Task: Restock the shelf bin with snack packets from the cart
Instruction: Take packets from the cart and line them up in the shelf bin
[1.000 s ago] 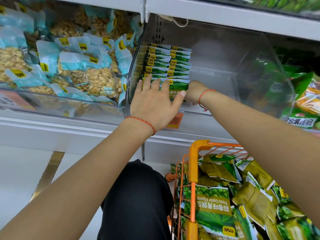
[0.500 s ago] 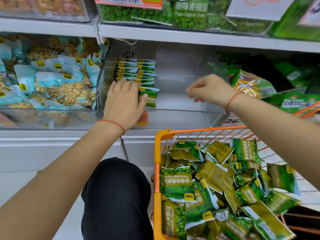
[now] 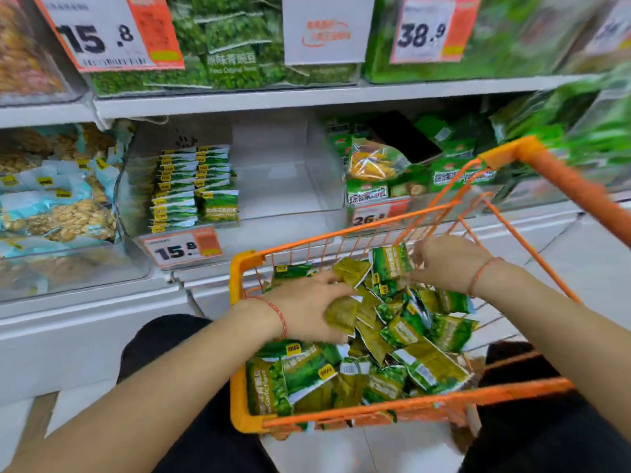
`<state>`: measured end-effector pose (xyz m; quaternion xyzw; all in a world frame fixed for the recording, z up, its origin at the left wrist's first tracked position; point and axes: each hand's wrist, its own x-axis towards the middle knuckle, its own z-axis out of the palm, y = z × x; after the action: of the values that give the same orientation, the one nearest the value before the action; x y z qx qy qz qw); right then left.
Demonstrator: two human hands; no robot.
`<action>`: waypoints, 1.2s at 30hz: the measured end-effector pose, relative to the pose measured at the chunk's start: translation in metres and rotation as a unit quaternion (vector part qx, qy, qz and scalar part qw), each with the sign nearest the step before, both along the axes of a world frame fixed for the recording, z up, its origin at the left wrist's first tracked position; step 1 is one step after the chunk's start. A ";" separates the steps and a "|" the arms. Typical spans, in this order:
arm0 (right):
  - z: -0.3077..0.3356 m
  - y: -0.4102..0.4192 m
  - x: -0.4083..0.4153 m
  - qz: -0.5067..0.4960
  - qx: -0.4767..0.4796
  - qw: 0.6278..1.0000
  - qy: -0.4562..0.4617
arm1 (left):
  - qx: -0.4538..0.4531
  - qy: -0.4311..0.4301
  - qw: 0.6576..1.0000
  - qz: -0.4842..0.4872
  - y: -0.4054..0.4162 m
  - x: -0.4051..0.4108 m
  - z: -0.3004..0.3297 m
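Shop shelves fill the upper frame; the clear bin (image 3: 273,199) at centre holds 2 rows of green packets (image 3: 194,189) at its left side. Below, the orange cart (image 3: 239,268) at lower right is heaped with loose packets (image 3: 392,353). The left hand (image 3: 307,312) grasps packets in the heap. The right hand (image 3: 447,261) pinches 1 upright packet (image 3: 389,264).

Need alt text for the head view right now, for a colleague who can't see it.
Both hands reach into the orange cart of green pea packets: left hand grips olive-green ones, right hand pinches one. Behind, the clear shelf bin holds two stacked rows.
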<state>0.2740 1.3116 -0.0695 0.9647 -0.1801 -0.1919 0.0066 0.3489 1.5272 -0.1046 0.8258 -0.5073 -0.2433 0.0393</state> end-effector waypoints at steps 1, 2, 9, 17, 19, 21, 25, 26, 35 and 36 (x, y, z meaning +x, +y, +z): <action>-0.005 -0.006 -0.002 -0.033 0.003 0.999 -0.025 | 0.021 -0.028 0.999 -0.001 -0.004 -0.004 -0.007; -0.011 -0.011 -0.002 -0.068 0.019 0.996 -0.046 | 0.026 -0.054 0.998 -0.001 -0.007 -0.007 -0.013; -0.043 -0.012 0.005 -0.200 0.157 0.958 -0.130 | -0.135 0.059 0.985 0.092 -0.005 -0.004 -0.021; -0.038 -0.008 0.007 -0.317 0.336 0.856 -0.233 | -0.339 0.508 0.713 0.344 0.000 0.020 -0.012; -0.028 -0.007 0.001 -0.337 0.377 0.828 -0.242 | -0.329 0.500 0.735 0.319 0.000 0.018 -0.015; -0.023 -0.006 -0.003 -0.358 0.441 0.787 -0.240 | -0.323 0.488 0.749 0.311 -0.001 0.017 -0.017; -0.019 0.002 -0.007 -0.369 0.497 0.747 -0.242 | -0.354 0.472 0.745 0.312 0.001 0.023 -0.021; -0.019 0.005 -0.007 -0.366 0.502 0.744 -0.245 | -0.359 0.473 0.743 0.309 0.001 0.023 -0.020; -0.018 0.049 -0.004 -0.248 0.583 0.735 -0.242 | -0.403 0.516 0.677 0.337 0.003 0.019 -0.015; -0.019 0.052 -0.002 -0.233 0.591 0.735 -0.238 | -0.404 0.519 0.673 0.338 0.003 0.019 -0.014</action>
<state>0.2715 1.3631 -0.0883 0.7168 -0.2451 -0.0196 -0.6525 0.3676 1.5300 -0.1183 0.5848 -0.1399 -0.3743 0.7059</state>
